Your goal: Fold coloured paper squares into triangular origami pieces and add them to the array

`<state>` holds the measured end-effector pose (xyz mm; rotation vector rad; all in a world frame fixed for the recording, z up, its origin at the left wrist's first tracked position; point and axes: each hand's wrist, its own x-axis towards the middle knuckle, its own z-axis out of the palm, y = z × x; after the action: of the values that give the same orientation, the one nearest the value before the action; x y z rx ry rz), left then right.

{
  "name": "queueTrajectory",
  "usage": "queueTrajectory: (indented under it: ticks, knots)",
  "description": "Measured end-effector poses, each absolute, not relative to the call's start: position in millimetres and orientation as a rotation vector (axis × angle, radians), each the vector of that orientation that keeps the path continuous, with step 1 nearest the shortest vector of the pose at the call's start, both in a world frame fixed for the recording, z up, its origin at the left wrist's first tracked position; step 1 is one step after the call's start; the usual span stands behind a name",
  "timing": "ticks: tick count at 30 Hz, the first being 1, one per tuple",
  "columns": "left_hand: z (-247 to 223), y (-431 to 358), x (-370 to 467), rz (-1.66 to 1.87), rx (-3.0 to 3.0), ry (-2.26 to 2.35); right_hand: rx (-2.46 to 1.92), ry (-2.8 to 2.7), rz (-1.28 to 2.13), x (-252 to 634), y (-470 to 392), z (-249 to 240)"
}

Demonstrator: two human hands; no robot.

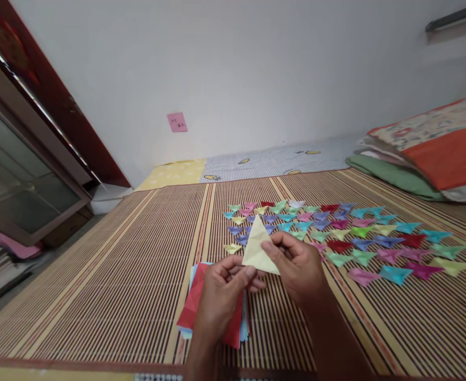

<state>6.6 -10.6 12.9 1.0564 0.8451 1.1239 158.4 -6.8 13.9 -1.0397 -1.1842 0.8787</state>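
At lower centre, a pale yellow, part-folded paper triangle [258, 248] is pinched in the fingers of the left hand [224, 291] and right hand [304, 269]. Small, pointed, many-coloured folded papers [395, 274] form rows at centre right on a brown striped mat [117, 264]; the red-topped stack of flat sheets [193, 304], lower centre, looks unshaped.

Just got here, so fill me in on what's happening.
Someone's left hand and right hand are holding a pale yellow paper, folded to a triangle, above a striped mat. Square sheets, red on top, lie in a stack under the left hand. Rows of small folded paper shapes in many colours sit beyond and to the right.
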Motion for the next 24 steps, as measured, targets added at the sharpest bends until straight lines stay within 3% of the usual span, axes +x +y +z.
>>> queueTrajectory:
  ticks: [7,15,19,24]
  knots:
    - [14.4,-11.6,1.8,1.097,1.139,0.857,-1.004,-1.277,0.912,162.2,-5.1,12.7]
    - [12.3,-13.7,-3.9,0.934,1.25,0.819,-0.897,-1.471,1.224,165.1,-7.1,12.1]
    - [11.4,-13.4,-1.7,1.104,1.201,0.89,-0.945,-1.361,1.064,167.5,0.6,6.7]
    - [8.5,-9.2,1.8,1.299,1.096,0.921,-0.79,-1.252,1.348,152.8,4.8,5.1]
